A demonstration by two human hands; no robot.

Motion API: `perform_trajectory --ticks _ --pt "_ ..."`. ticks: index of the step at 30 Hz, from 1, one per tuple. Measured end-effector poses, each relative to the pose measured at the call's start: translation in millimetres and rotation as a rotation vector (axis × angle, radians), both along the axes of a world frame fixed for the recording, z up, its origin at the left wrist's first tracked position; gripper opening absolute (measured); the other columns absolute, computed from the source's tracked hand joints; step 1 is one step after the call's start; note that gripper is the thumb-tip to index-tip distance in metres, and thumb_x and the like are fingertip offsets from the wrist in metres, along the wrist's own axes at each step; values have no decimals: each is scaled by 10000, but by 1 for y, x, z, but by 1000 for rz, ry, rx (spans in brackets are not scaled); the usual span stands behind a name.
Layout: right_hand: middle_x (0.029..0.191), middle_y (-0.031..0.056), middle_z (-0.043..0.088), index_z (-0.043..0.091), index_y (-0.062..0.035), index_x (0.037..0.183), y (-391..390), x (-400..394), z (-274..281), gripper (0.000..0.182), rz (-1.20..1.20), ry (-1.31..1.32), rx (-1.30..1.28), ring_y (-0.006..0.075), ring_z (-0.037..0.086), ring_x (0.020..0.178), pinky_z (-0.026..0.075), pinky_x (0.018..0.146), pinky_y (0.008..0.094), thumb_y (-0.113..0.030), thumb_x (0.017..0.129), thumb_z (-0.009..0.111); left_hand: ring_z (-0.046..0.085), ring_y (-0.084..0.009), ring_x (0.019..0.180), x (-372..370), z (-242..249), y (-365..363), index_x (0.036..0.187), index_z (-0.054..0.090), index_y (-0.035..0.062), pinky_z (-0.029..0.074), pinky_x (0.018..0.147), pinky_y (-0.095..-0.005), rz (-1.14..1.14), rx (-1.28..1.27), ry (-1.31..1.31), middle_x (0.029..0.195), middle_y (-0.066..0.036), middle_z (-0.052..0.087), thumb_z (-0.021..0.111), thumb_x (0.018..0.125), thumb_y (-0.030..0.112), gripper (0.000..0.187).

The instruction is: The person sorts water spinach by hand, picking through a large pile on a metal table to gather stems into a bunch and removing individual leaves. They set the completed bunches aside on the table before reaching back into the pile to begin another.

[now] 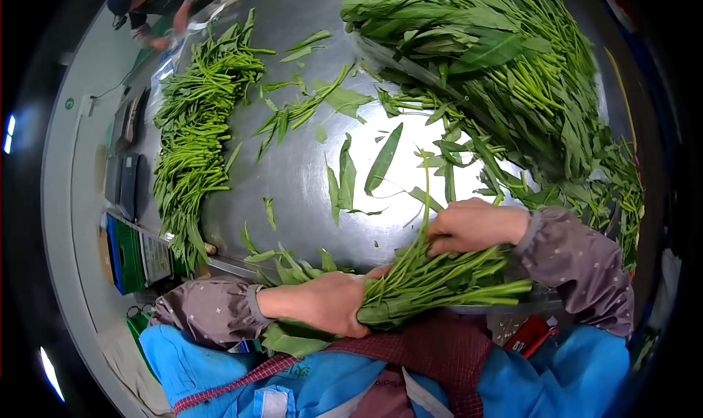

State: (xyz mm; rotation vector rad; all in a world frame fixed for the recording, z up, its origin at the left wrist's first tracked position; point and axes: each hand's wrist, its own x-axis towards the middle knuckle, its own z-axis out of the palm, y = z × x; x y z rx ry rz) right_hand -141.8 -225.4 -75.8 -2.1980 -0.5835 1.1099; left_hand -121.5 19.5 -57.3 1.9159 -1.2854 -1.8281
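A bunch of water spinach (447, 282) lies across the near side of the metal table, its pale stem ends pointing right. My left hand (322, 304) is wrapped round its leafy part, with leaves sticking out left of the wrist. Above the stems, my right hand (476, 227) has its fingers closed at the bunch's upper edge, where a single long stem rises. Its fingertips are partly hidden, and it seems to grip a water spinach stem. Loose leaves (384, 160) lie on the table just beyond both hands.
A large heap of water spinach (527, 74) covers the far right. Along the left edge lies a row of bunches (198, 132). Stray stems (315, 106) and leaves are scattered between them. Another person (157, 11) works at the far left corner. A green crate (128, 253) stands beyond the left edge.
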Motion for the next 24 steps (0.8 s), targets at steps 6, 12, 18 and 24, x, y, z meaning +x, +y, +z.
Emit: perform_trajectory --ticks 6,12,18,24 --pt "773 109 616 626 -98 884 -8 -8 2 207 -85 -180 -76 287 584 760 447 656 384 -256 759 576 511 -346 901 -2 -5 -12 1214 396 147 440 767 -379 -31 -237 -7 1313 -162 261 606 669 222 589" --pt "722 122 610 625 -63 810 -3 -13 -13 170 -326 -188 273 293 583 684 451 626 358 -195 703 635 481 -340 978 2 -1 -11 1238 347 100 421 816 -368 -24 -54 94 1289 -173 300 597 690 219 614" --pt "694 116 589 628 -90 736 -136 -18 -37 112 -600 -597 -724 292 582 719 469 599 394 -122 634 660 444 -345 1053 4 -7 0 1253 321 55 370 901 -338 126 -44 145 1289 -198 306 618 679 212 665" --pt "852 103 597 604 -37 814 -66 -36 37 218 -636 -512 14 289 560 754 444 649 340 -128 633 682 360 -318 1141 3 -23 3 1223 367 21 273 978 -321 169 -217 137 1278 -194 327 639 670 201 643"
